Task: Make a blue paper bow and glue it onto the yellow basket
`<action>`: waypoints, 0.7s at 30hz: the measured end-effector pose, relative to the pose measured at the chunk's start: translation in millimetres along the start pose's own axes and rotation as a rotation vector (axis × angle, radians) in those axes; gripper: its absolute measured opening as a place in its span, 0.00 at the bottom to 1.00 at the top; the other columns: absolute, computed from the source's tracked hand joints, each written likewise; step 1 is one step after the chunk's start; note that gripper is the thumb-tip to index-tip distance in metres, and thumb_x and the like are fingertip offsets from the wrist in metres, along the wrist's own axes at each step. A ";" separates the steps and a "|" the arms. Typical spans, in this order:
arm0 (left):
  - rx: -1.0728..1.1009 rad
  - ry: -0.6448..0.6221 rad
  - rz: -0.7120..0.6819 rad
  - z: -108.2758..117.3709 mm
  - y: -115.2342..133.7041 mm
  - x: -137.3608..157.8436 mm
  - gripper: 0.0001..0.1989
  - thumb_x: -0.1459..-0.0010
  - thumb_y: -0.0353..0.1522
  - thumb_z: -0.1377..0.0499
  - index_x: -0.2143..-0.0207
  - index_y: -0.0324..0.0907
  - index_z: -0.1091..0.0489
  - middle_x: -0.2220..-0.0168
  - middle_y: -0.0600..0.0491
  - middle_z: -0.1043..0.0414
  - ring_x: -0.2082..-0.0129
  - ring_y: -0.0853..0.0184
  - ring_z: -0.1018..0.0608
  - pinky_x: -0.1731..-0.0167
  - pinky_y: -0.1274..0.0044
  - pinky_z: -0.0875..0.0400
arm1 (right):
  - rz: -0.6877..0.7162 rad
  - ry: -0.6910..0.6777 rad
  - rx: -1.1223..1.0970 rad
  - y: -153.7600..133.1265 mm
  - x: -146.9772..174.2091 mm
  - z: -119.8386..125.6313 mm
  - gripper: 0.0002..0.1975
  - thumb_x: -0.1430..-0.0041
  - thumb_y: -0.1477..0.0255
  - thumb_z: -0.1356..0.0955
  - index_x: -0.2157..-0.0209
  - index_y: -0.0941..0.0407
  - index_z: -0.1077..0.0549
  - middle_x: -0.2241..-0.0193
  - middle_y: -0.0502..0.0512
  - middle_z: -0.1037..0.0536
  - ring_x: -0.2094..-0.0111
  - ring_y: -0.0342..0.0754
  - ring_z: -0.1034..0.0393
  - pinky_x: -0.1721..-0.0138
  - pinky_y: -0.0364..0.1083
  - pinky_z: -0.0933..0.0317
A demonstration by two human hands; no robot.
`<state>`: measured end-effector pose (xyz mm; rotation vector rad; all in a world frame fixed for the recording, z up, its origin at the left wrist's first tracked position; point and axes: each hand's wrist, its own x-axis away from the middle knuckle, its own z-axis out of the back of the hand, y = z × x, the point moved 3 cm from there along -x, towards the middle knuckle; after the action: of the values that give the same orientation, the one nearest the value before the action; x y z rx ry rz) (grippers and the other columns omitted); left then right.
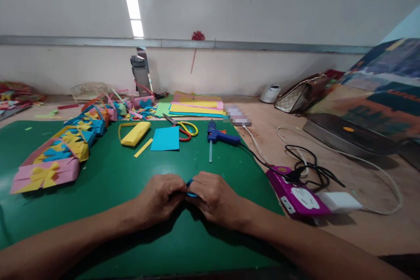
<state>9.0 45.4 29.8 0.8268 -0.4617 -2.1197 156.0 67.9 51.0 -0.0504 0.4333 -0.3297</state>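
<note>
My left hand (164, 196) and my right hand (215, 197) meet above the green mat (131, 240). Both are closed, their fingers pinching a small piece of blue paper (192, 194), most of which the fingers hide. Beyond them lies a flat blue paper square (166, 139), beside a narrow yellow strip (143, 148) and a small yellow paper basket (136, 134) with a handle. Scissors (185, 129) with red and yellow handles rest behind the square. To the right is a blue glue gun (223, 136) with a glue stick.
Finished paper baskets with bows (49, 175) line the left side. Stacked coloured sheets (197, 107), paper scraps (144, 111) and a grey bottle (140, 76) stand at the back. On the right, a purple power strip (295, 194) has tangled cables, near a dark case (348, 138).
</note>
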 end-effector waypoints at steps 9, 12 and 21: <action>0.001 -0.026 -0.014 1.2 2.6 -1.0 0.09 0.44 0.24 0.50 0.76 0.40 0.36 0.77 0.54 0.33 0.75 0.71 0.32 0.74 0.80 0.41 | -0.009 -0.012 0.009 -1.3 -0.6 1.3 0.09 0.39 0.76 0.37 0.74 0.57 0.33 0.79 0.52 0.30 0.76 0.46 0.40 0.75 0.44 0.51; 0.003 -0.014 -0.034 1.7 3.0 -0.9 0.09 0.43 0.24 0.50 0.76 0.40 0.36 0.77 0.54 0.34 0.76 0.71 0.33 0.74 0.80 0.42 | -0.007 -0.025 0.005 -1.3 -0.3 0.8 0.08 0.40 0.76 0.37 0.74 0.57 0.33 0.78 0.51 0.30 0.76 0.46 0.40 0.74 0.44 0.50; 0.017 -0.027 -0.038 2.1 3.6 -0.7 0.09 0.43 0.24 0.50 0.75 0.40 0.36 0.76 0.54 0.34 0.75 0.71 0.33 0.74 0.80 0.41 | -0.003 -0.039 0.008 -1.3 0.7 -1.6 0.08 0.41 0.76 0.35 0.74 0.58 0.34 0.78 0.51 0.30 0.76 0.45 0.39 0.74 0.44 0.50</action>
<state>9.9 43.8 33.6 0.8236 -0.4829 -2.1668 155.5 66.5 49.5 -0.0495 0.3933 -0.3325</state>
